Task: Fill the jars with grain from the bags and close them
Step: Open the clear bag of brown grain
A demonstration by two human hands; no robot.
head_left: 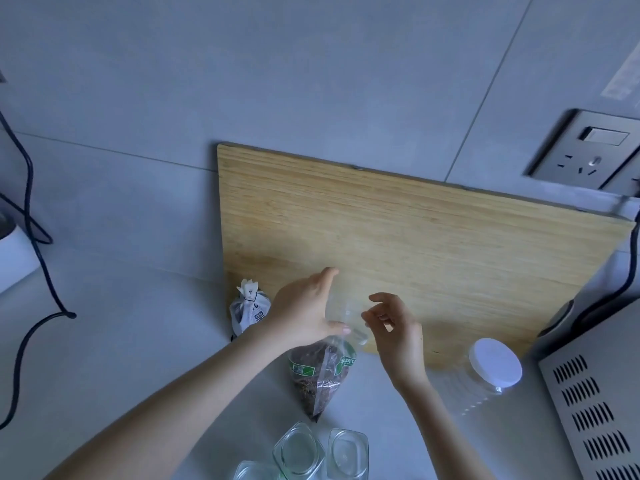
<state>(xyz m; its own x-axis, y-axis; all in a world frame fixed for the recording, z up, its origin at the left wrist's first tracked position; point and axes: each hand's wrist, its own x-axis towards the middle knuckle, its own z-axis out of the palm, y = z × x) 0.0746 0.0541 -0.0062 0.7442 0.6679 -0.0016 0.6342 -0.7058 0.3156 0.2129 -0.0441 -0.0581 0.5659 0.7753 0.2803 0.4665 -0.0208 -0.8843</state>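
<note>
Head view: left hand (304,313) grips grain bag (320,372) top, right hand (394,327) open beside it

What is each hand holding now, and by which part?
The left hand grips the clear top of the dark grain bag. The right hand touches nothing, fingers curled beside it.

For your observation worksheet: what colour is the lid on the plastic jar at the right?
White; the lid shows clearly in the head view.

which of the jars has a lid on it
The plastic jar with the white lid, lying at the right by the cutting board. The glass jars at the bottom edge stand open, no lids.
</note>
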